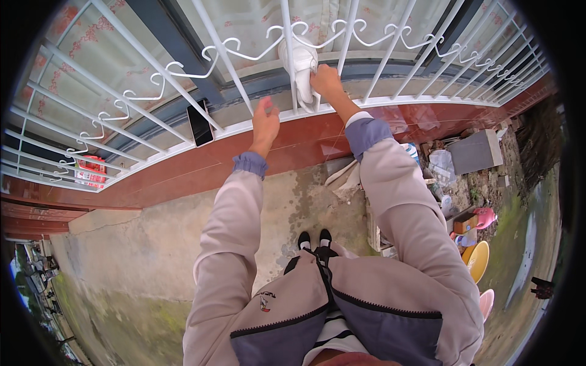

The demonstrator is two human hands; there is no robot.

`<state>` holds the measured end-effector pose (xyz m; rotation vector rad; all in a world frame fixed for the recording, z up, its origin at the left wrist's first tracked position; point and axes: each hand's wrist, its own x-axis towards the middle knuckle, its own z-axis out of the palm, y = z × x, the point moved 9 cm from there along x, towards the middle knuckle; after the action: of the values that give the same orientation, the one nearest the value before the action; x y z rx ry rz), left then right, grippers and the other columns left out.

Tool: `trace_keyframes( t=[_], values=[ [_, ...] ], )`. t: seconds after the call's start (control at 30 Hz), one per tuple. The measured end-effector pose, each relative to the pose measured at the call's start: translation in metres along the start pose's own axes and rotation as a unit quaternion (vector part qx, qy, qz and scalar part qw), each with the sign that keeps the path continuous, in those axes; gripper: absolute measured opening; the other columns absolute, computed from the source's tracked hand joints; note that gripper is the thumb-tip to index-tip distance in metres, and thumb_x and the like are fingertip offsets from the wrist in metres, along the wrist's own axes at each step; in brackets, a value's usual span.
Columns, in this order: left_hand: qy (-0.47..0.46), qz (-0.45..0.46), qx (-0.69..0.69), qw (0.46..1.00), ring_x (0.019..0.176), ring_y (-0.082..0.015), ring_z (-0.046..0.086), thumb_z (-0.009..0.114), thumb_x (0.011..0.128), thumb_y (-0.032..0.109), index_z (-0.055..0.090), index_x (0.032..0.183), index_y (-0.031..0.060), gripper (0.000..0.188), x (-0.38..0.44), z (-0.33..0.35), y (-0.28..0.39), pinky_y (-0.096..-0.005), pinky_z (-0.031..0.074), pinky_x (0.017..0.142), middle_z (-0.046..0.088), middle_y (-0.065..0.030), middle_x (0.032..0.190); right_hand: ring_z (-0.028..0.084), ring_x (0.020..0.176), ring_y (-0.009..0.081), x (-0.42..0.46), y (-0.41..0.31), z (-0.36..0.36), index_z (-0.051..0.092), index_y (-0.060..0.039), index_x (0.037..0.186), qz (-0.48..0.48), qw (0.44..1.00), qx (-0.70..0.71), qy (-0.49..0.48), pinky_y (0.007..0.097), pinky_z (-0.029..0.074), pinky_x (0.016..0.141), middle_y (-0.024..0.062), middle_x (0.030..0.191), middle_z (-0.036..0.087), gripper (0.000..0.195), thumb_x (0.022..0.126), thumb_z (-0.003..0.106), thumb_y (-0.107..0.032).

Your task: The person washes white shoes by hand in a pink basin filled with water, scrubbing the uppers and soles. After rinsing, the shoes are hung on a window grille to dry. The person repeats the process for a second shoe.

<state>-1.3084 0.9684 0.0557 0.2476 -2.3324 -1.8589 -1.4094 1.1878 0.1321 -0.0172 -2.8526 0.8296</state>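
Note:
A white bundle (302, 73), perhaps a shoe or a folded cloth, sits on the window ledge behind and between the bars of a white metal window grille (293, 59). My right hand (327, 83) reaches to the right side of this bundle with its fingers curled against it; the fingertips are partly hidden, so its grip is unclear. In front of the grille, left of the bundle, my left hand (266, 122) is raised with nothing in it, thumb and fingers slightly bent and apart. A black-screened smartphone (200, 123) leans at the ledge further left.
Red packets (91, 171) lie behind the grille at far left. Below the ledge is a red tiled wall (274, 142). On the right stand a grey box (474, 152), a pink jug (484, 217), a yellow basin (477, 261) and assorted rubble.

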Motion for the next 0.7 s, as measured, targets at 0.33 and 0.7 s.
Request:
trace_keyframes(
  t=[0.33,0.7],
  values=[
    [0.000,-0.020,-0.012,1.000,0.094,-0.0223,0.065,0.062,0.090,0.010,0.054,0.133,0.0037,0.043,-0.009,0.001,-0.006,-0.0329,0.051,0.082,0.063,-0.0144,0.122,0.065,0.104,0.0435,0.005,0.006,0.006,0.066,0.0019,0.107,0.067,0.997,0.034,-0.019,0.0470,0.053,0.092,0.0278,0.109,0.067,0.033,0.088,0.064,-0.025],
    [-0.015,-0.052,-0.038,0.998,0.082,-0.0195,0.068,0.061,0.090,0.008,0.055,0.131,0.0012,0.042,-0.015,0.004,-0.012,-0.0310,0.057,0.068,0.063,-0.0137,0.120,0.063,0.107,0.0436,0.007,0.012,0.011,0.064,0.0034,0.108,0.025,0.997,0.075,-0.003,0.0483,0.051,0.094,0.0284,0.109,0.067,0.038,0.086,0.067,-0.028]
  ],
)
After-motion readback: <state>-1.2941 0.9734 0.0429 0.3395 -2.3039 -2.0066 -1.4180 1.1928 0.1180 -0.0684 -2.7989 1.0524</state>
